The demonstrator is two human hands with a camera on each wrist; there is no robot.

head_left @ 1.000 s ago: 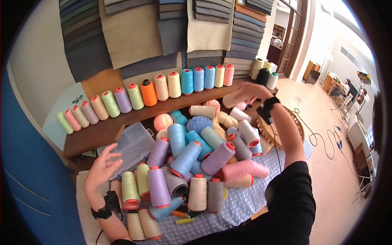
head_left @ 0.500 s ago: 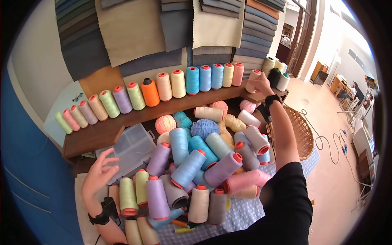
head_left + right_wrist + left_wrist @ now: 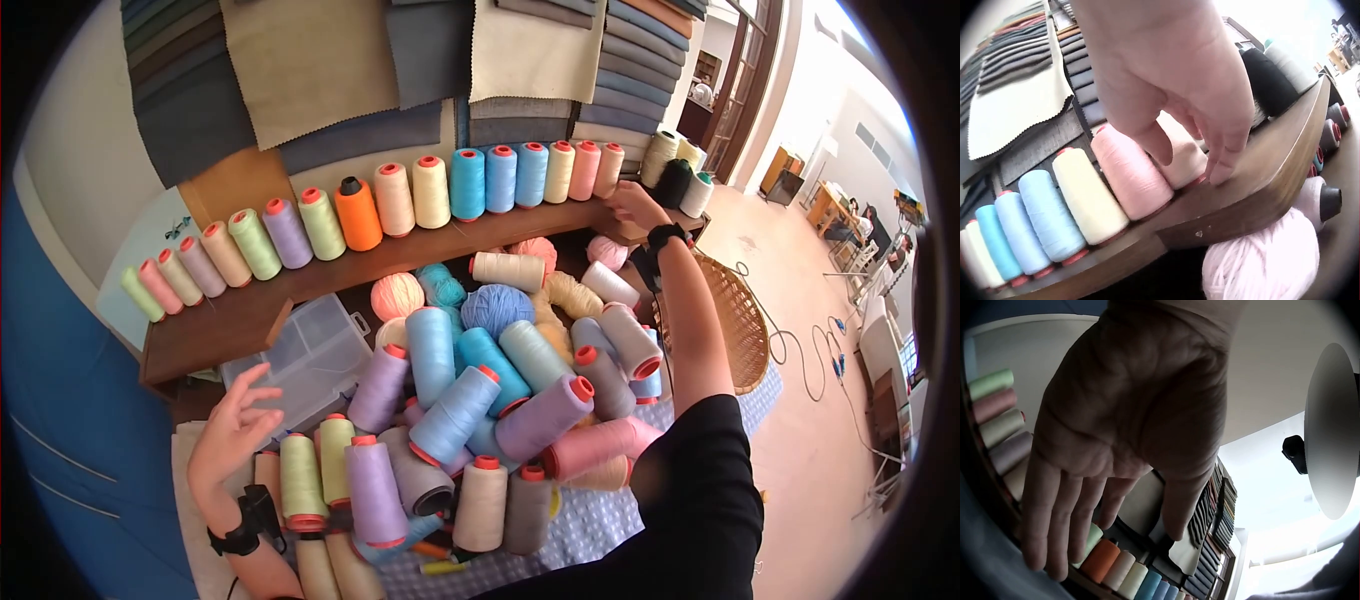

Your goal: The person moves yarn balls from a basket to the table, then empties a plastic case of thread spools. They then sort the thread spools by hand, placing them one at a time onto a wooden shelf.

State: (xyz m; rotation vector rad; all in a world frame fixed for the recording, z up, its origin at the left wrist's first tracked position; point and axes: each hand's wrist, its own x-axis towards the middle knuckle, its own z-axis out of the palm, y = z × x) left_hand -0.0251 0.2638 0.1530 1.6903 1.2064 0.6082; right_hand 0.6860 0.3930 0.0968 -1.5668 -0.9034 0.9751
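In the head view, a pale peach thread cone (image 3: 608, 169) stands upright at the right end of the shelf row. My right hand (image 3: 640, 208) is low beside it. The right wrist view shows that hand (image 3: 1172, 81) with thumb and fingers apart on either side of the peach cone (image 3: 1182, 156); whether they touch it is unclear. A pink cone (image 3: 1132, 172) stands next to it. My left hand (image 3: 228, 425) is raised near the clear plastic box (image 3: 320, 350), holding nothing. Its palm and extended fingers fill much of the left wrist view (image 3: 1116, 419).
Many thread cones and yarn balls (image 3: 497, 308) lie heaped below the curved wooden shelf (image 3: 340, 262). A wicker basket (image 3: 735, 325) is at the right, near dark and white cones (image 3: 672, 183) on the shelf end. Fabric swatches (image 3: 300, 70) hang behind.
My right hand has brought the peach cone onto the shelf and over to the row's end beside the pink one; its fingers have spread. The left hand has barely moved.
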